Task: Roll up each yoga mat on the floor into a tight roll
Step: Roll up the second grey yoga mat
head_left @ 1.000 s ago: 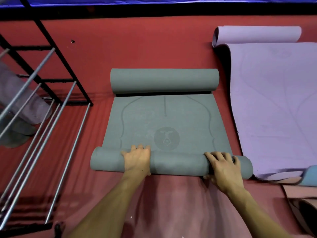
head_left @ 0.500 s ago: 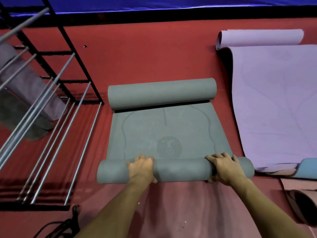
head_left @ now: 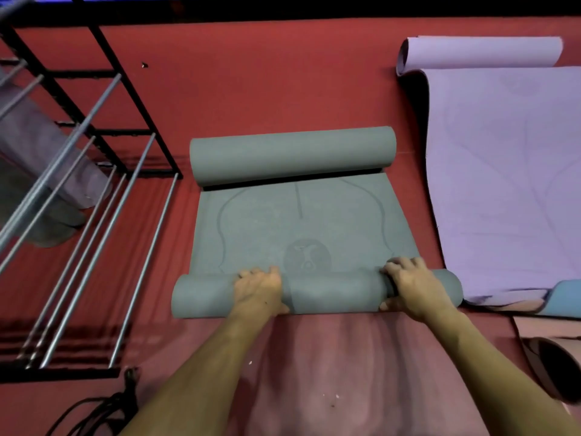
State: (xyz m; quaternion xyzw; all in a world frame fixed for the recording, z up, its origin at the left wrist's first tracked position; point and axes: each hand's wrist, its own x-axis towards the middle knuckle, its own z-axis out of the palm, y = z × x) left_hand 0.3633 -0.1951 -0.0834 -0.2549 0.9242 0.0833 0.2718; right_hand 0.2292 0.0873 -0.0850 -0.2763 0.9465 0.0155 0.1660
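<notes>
Head view: green mat is lying on the red floor at frame centre, curled at both ends. Near roll is sitting at 6 o'clock of the flat section, far roll at 12 o'clock, with the flat printed part between them.

Left hand is gripping the near roll left of its middle, fingers curling over the top toward the flat part, thumb wrapping the near side. Right hand is gripping the same roll near its right end, fingers curling over the top, thumb tucking under the near edge. Both forearms are coming in from 6 o'clock.

Purple mat is lying at 3 o'clock of the green one, mostly flat, its far end curling into a roll at 1 o'clock. Its near edge is overlapping a blue mat at the right frame edge. A pink rolled mat is showing its open end at 4 o'clock.

Black rack with grey bars is standing at 9 o'clock, grey rolled mats lying on it. Black cable is trailing at 7 o'clock.
</notes>
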